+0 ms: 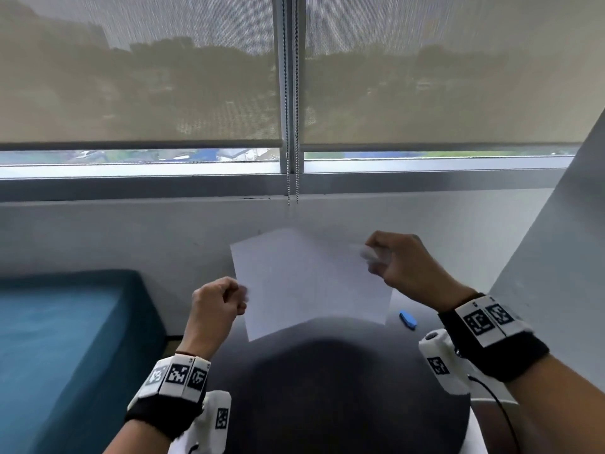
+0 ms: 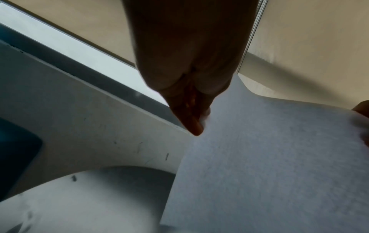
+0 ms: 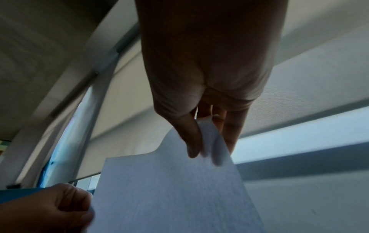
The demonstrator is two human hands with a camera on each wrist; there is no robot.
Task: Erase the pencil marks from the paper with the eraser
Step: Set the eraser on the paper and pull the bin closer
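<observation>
A white sheet of paper (image 1: 307, 283) is held up in the air above a dark round table (image 1: 327, 388), tilted and slightly bowed. My left hand (image 1: 226, 299) pinches its left edge between thumb and curled fingers. My right hand (image 1: 383, 257) pinches its upper right corner. Seen from the left wrist, the paper (image 2: 269, 165) runs from my left hand (image 2: 197, 123) toward the right. The right wrist view has my right hand (image 3: 205, 149) gripping the paper (image 3: 169, 197) corner. A blue eraser (image 1: 408, 319) lies on the table below the paper's right side. No pencil marks are legible.
A white wall and window ledge (image 1: 294, 185) with lowered blinds stand right behind the table. Bead chains (image 1: 292, 178) hang at the window's middle. A teal upholstered seat (image 1: 65, 339) is on the left. A slanted white panel (image 1: 556, 240) rises on the right.
</observation>
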